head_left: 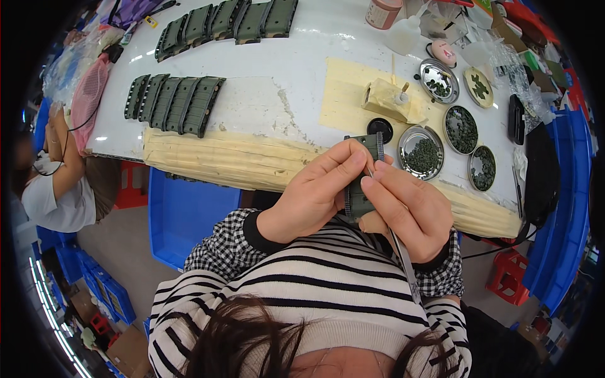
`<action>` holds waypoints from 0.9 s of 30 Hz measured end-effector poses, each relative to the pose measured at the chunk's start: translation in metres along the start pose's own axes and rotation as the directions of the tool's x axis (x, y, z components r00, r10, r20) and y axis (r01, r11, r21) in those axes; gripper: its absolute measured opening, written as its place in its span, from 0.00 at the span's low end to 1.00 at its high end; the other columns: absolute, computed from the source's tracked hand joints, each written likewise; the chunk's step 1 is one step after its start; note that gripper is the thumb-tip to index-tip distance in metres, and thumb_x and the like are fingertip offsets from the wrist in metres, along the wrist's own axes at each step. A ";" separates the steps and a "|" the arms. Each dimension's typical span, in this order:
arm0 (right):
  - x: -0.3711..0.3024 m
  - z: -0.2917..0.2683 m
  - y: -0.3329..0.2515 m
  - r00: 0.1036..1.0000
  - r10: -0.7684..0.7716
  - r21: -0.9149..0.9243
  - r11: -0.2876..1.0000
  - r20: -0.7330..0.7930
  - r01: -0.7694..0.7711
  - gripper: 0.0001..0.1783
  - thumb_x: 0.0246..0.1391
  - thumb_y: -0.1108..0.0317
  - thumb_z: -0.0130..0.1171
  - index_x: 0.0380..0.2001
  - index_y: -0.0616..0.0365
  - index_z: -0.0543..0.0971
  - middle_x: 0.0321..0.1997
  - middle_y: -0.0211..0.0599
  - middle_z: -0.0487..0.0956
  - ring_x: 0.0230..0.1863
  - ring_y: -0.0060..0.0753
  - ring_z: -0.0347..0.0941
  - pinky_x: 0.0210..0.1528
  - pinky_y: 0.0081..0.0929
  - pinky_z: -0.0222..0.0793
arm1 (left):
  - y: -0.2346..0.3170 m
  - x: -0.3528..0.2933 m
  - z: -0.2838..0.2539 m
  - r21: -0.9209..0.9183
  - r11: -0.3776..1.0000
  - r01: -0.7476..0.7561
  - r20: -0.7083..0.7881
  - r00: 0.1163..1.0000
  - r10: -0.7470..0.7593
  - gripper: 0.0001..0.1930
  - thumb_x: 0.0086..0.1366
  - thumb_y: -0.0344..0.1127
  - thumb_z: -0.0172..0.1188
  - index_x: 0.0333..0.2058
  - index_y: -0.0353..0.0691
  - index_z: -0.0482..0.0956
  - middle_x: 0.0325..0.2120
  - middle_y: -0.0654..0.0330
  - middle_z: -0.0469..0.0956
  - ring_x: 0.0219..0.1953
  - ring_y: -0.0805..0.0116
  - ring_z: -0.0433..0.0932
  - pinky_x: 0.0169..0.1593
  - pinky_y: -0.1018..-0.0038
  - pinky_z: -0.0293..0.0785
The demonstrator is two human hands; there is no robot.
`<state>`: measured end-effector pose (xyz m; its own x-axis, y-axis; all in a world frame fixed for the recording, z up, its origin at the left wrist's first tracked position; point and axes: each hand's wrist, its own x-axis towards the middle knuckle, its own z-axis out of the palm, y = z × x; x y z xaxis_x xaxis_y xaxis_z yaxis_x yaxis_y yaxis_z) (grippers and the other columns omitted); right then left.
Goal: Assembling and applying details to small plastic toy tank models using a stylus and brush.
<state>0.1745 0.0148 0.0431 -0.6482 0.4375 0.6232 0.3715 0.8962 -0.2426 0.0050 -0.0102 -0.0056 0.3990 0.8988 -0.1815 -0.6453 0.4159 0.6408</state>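
Observation:
My left hand is closed on a dark green, ribbed plastic part at the table's front edge. Slim metal tweezers are pinched in my right hand; their broad end slants down toward my body, while the tips meet the part beside my left fingertips. Whatever tiny piece may be at the tips is hidden by the fingers. Just beyond my hands lie a round black lid and a metal dish of small dark green pieces.
More dishes of green pieces stand at the right, near a tape-covered block holding a small bottle. Two rows of similar green parts lie at the left. Blue bins sit below the table; another person sits far left.

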 end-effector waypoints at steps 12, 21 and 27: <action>-0.017 0.015 0.027 0.752 0.648 0.490 0.697 -0.121 -0.523 0.10 0.61 0.72 0.52 0.34 0.66 0.81 0.32 0.41 0.79 0.33 0.31 0.71 0.37 0.24 0.66 | 0.023 -0.010 0.007 0.043 0.993 -0.111 -0.102 0.988 0.115 0.39 0.65 0.22 0.46 0.68 0.54 0.38 0.59 0.47 0.62 0.55 0.51 0.72 0.56 0.59 0.73; -0.015 0.036 0.042 0.819 0.563 0.194 0.820 -0.108 -0.538 0.06 0.57 0.72 0.57 0.33 0.59 0.82 0.31 0.33 0.80 0.33 0.32 0.67 0.34 0.25 0.63 | 0.029 -0.014 -0.009 -0.144 0.987 -0.073 -0.266 0.964 0.033 0.29 0.61 0.22 0.54 0.60 0.45 0.59 0.49 0.53 0.71 0.55 0.56 0.72 0.55 0.57 0.75; -0.015 0.039 0.044 0.833 0.542 0.155 0.837 -0.109 -0.525 0.06 0.56 0.71 0.58 0.33 0.58 0.82 0.30 0.32 0.80 0.32 0.32 0.66 0.34 0.25 0.63 | 0.027 -0.015 -0.013 -0.190 0.975 -0.117 -0.288 0.956 0.059 0.22 0.62 0.23 0.55 0.53 0.44 0.63 0.46 0.52 0.74 0.51 0.60 0.74 0.51 0.60 0.77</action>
<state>0.1744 0.0507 -0.0057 -0.2662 0.8425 0.4683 0.5485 0.5319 -0.6451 -0.0270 -0.0111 0.0046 0.1555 0.9234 -0.3509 -0.7997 0.3261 0.5040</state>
